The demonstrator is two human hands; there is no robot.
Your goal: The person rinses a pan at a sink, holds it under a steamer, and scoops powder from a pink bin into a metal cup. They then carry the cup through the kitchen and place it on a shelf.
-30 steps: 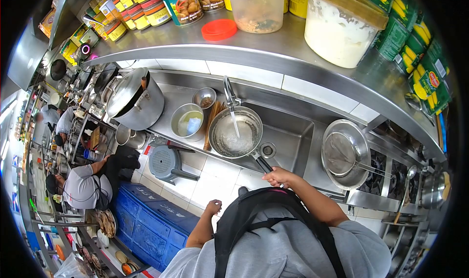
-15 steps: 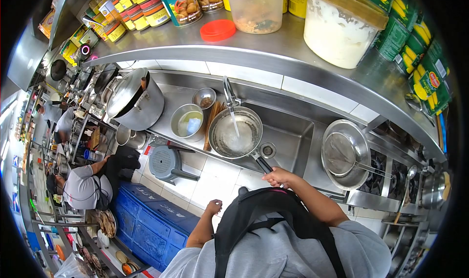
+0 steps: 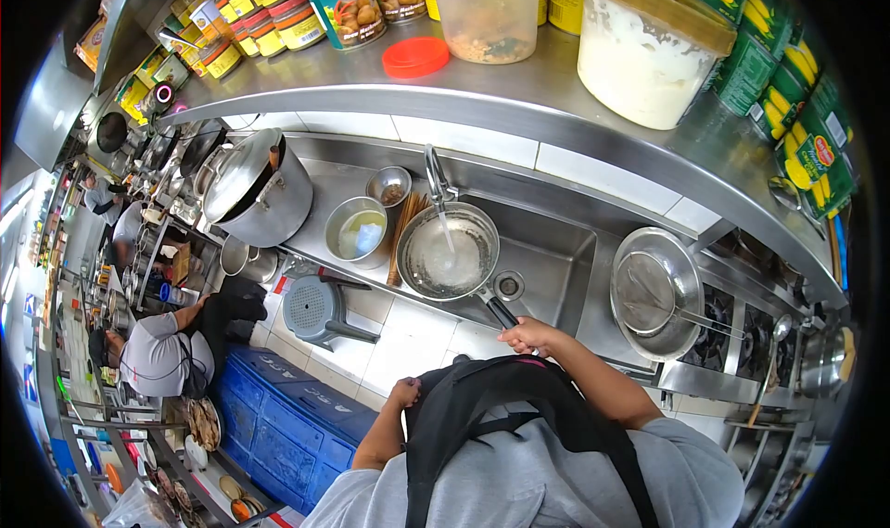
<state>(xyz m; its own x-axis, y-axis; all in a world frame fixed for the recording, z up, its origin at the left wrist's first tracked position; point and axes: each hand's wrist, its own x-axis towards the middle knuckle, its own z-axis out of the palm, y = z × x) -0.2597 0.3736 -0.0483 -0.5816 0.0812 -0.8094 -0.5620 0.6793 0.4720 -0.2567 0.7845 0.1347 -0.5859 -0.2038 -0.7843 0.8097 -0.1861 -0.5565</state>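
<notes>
My right hand [image 3: 526,335] is closed around the black handle of a deep metal pan [image 3: 451,253]. The pan is over the left part of the sink [image 3: 556,250], and water from the tap [image 3: 435,171] runs into it. My left hand [image 3: 405,394] is at my waist, its fingers curled at the edge of my black apron [image 3: 445,407], which is pulled out toward it. Left of the pan lie long wooden sticks [image 3: 403,236], and beside them stands a metal pot [image 3: 358,231] with liquid and something pale blue inside.
A small bowl [image 3: 389,186] and a large lidded stockpot [image 3: 264,190] stand further left. A colander [image 3: 656,292] with a strainer is at right, near burners. On the floor are a grey stool [image 3: 320,307] and blue crate [image 3: 278,426]; a co-worker [image 3: 162,352] sits beyond.
My left hand has come to the edge of the apron, which now spreads out to meet it. My right hand and the pan stay put while the water keeps running.
</notes>
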